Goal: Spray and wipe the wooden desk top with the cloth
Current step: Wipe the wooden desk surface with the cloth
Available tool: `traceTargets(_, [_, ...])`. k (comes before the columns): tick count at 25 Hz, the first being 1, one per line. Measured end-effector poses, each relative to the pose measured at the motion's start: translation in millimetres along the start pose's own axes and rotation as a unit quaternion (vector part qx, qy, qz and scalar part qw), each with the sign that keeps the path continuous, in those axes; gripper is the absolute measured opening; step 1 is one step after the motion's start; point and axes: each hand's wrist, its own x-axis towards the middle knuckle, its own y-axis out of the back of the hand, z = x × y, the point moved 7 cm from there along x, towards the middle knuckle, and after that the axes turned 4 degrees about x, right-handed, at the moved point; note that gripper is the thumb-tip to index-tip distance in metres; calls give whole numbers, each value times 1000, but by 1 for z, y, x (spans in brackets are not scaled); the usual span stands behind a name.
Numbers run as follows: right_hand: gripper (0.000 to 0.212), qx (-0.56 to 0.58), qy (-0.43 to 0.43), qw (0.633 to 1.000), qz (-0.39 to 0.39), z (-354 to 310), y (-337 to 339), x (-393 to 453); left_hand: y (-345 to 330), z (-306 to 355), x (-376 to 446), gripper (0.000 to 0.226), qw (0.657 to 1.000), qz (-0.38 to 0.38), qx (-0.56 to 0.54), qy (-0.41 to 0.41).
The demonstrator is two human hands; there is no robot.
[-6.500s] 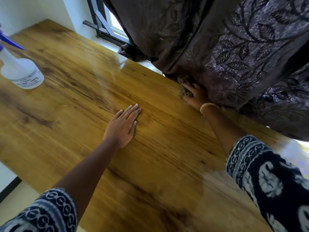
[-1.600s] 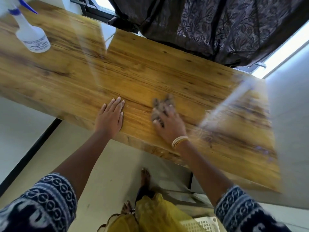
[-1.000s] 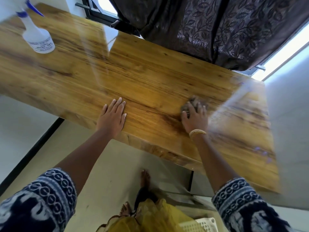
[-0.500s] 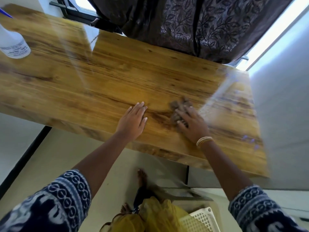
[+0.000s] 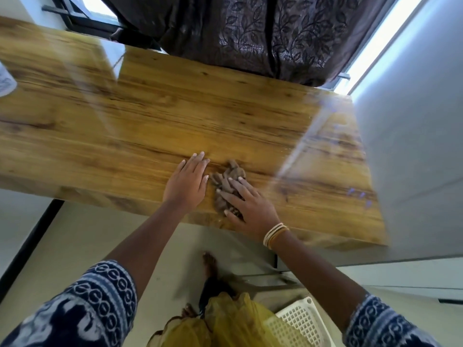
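The glossy wooden desk top (image 5: 140,126) fills the middle of the view. A crumpled brown cloth (image 5: 229,177) lies near the desk's front edge, right of centre. My right hand (image 5: 246,205) presses on the cloth with spread, straight fingers. My left hand (image 5: 186,182) rests flat on the wood just left of the cloth, almost touching it. The white spray bottle (image 5: 3,82) shows only as a sliver at the left frame edge on the desk.
A dark leaf-patterned curtain (image 5: 263,33) hangs over the desk's far edge by the window. A grey wall (image 5: 413,146) bounds the desk's right end. Below the front edge are the pale floor, my bare feet and a white plastic basket (image 5: 299,324).
My right hand has dragged the cloth left and toward the front edge, close beside my left hand. The view has shifted right, so the spray bottle has slid almost out at the left.
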Motion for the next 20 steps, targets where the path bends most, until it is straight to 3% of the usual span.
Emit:
traceTargets(1, [54, -1, 40, 999, -11, 4, 4, -3, 0, 0, 0, 47, 1000, -1, 1, -1])
traceTargets(3, [53, 0, 16, 1000, 3, 46, 16, -4, 1, 1, 0, 47, 1000, 1, -4, 0])
traceTargets(7, [53, 36, -257, 962, 84, 170, 45, -18, 3, 3, -2, 46, 1000, 6, -6, -1])
traceTargets(11, [56, 50, -392, 911, 116, 166, 43, -19, 6, 6, -1, 45, 1000, 5, 8, 12])
traceTargets(13, [55, 41, -337, 934, 115, 118, 31, -15, 6, 9, 0, 45, 1000, 4, 21, 13])
traceTargets(16, [55, 2, -141, 988, 62, 45, 10, -18, 6, 18, 6, 44, 999, -3, 39, -10])
traceTargets(18, [56, 5, -45, 999, 17, 35, 8, -29, 5, 26, 7, 46, 999, -17, 25, -9])
traceTargets(20, [56, 21, -25, 999, 9, 61, 17, -34, 3, 31, 5, 49, 1000, -22, 4, 12])
